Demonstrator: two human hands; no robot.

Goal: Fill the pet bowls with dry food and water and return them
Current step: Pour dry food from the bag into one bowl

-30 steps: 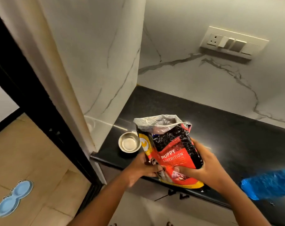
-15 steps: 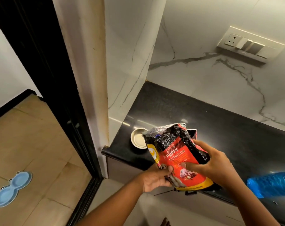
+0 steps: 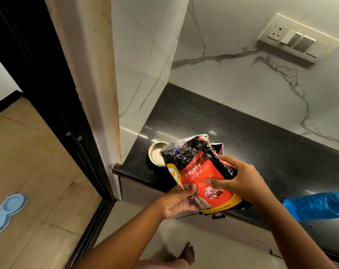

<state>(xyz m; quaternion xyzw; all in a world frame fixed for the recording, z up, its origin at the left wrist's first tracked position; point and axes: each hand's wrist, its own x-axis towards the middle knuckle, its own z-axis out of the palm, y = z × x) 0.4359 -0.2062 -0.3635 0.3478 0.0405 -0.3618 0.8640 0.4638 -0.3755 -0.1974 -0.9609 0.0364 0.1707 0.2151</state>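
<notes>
I use the black countertop [image 3: 194, 117] as the reference landmark. The food bag [image 3: 199, 171], a crumpled red and black pouch printed "PUPPY NUTRITION", is held above the near edge of the countertop, tilted so that its torn-open top leans toward the left end of the counter. My left hand [image 3: 179, 200] grips the bag's lower left corner, thumb on the printed front face and the remaining fingers curled underneath. My right hand [image 3: 240, 181] wraps the bag's right side, thumb across the front and fingers curled round the far edge near the top. The steel bowl [image 3: 157, 153] sits on the countertop near its left end, close to the near edge; the bag's open top overlaps the bowl's right rim in this view, and I cannot tell whether they touch. The visible part of the bowl's interior looks pale and bare. A blue plastic bottle [image 3: 318, 205] lies at the right of the countertop, near its front edge. A light blue double-bowl tray [image 3: 5, 212] rests on the tiled floor [image 3: 38, 171] well to the left of the countertop, beyond the black door frame [image 3: 54, 98]. A switch plate [image 3: 298, 37] is mounted on the marble wall [image 3: 242, 90] behind the countertop.
</notes>
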